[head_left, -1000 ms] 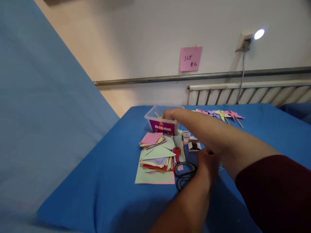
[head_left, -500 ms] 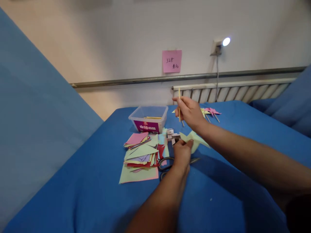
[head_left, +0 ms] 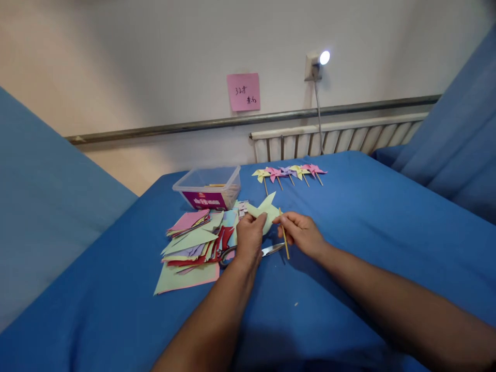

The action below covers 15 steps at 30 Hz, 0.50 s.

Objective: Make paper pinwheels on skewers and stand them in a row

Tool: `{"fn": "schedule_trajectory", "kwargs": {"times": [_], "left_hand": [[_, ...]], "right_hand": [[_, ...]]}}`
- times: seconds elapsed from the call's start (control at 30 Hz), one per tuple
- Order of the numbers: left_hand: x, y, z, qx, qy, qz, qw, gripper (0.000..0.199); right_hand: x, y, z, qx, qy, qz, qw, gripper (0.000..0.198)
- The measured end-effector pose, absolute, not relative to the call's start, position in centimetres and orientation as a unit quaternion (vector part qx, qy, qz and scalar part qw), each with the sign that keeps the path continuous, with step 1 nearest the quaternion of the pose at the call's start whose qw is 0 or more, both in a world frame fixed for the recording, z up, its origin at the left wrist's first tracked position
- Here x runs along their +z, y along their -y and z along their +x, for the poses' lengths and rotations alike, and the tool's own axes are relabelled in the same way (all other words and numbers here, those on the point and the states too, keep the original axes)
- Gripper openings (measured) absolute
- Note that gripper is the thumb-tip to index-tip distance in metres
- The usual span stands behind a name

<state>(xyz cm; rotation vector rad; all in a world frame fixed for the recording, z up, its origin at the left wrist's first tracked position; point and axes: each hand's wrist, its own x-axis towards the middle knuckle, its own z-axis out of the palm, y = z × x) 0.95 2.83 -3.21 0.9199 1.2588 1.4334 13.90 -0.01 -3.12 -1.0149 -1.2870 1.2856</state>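
Observation:
A pale green paper pinwheel (head_left: 268, 211) is pinched in my left hand (head_left: 250, 235), its folded blades spreading up and to the right. My right hand (head_left: 302, 232) grips a thin yellow stick (head_left: 285, 242), held nearly upright close to the pinwheel's right side. The stick and the pinwheel look very near each other; whether they touch I cannot tell. Under my left hand lie scissors (head_left: 273, 250), with the blades showing to the right and a dark handle partly hidden. To the left is a stack of cut coloured paper (head_left: 189, 248).
A clear plastic box (head_left: 207, 194) with a purple label holds sticks. Several finished pinwheels (head_left: 289, 173) lie in a row at the back. Small boxes (head_left: 243, 206) sit behind my left hand. Blue cloth (head_left: 349, 222) covers the table; a radiator (head_left: 344, 134) stands behind.
My right hand has come down and nearer with the stick, now beside the pinwheel in my left hand. The view has shifted right, and the row of pinwheels is uncovered.

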Motion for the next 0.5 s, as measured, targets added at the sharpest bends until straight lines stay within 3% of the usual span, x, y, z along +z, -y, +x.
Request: {"fn": "schedule_trajectory", "kwargs": {"times": [0.5], "left_hand": [[-2.3, -1.7, 1.8, 0.576, -0.513, 0.402, 0.493, 0.024]], "right_hand": [[-4.0, -0.5, 13.7, 0.62, 0.509, -0.373, 0.466, 0.033]]}}
